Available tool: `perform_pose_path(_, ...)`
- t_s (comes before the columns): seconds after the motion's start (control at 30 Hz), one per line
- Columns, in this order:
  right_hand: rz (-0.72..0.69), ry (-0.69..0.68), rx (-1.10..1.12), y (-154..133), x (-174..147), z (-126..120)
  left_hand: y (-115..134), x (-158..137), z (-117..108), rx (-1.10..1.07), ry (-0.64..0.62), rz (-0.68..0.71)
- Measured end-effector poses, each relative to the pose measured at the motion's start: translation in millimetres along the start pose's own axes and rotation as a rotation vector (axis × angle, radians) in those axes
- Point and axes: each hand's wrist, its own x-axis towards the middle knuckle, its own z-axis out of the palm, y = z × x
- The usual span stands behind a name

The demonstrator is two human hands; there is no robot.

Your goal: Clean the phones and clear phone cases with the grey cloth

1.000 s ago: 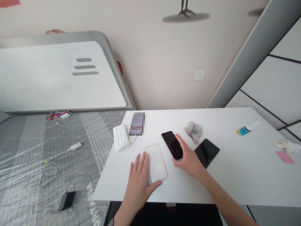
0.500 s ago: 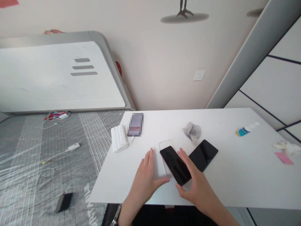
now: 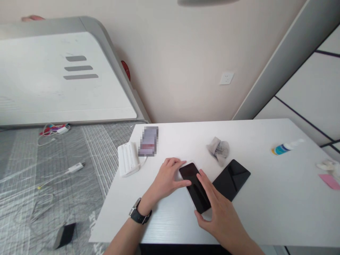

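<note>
A black-screened smartphone (image 3: 191,175) lies screen up over a clear phone case (image 3: 193,162), whose pale rim shows along its top and left edges. My left hand (image 3: 168,177) grips the left and upper side, fingers at the case's top corner and thumb at the phone's left edge. From the lower right, my right hand (image 3: 215,203) spans the phone, with fingertips on its right edge and the thumb near its bottom end. Whether the phone sits fully inside the case I cannot tell. A black tablet-like slab (image 3: 233,179) lies just right of the phone, partly behind my right hand.
On the white table (image 3: 268,209) are a crumpled grey cloth (image 3: 219,148), a spray bottle (image 3: 285,148), a pink paper (image 3: 329,181), a white power bank (image 3: 128,159) with a short cable, and a blurred-out flat item (image 3: 148,141). Cables and a black box (image 3: 65,235) lie on the plastic-covered bed.
My left hand has moved up and closed in on the case and phone. The phone now lines up more closely over the case. The view has tilted slightly down.
</note>
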Motion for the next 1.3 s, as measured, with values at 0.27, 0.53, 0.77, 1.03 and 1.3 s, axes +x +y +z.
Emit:
perform_pose_path(0.27,-0.054,-0.028,-0.069,9.8,5.8,-1.0,3.3,8.2,5.6,0.102,0.022,-0.019)
perform_pose_path(0.53,-0.103,0.010,-0.176,10.8,-0.9,2.4,-2.3,4.6,10.8,0.242,0.057,-0.041)
perform_pose_path(0.77,-0.115,0.057,-0.359,14.5,-3.4,9.6,-0.9,2.3,11.2,0.266,0.100,-0.077)
perform_pose_path(1.03,-0.087,0.140,-0.219,14.4,-2.7,11.8,7.3,-1.2,-4.9,-0.417,-0.011,-0.281)
perform_pose_path(1.3,-0.088,0.197,-0.044,11.1,-0.1,18.1,4.6,-1.0,-2.3,-0.637,0.148,-0.371)
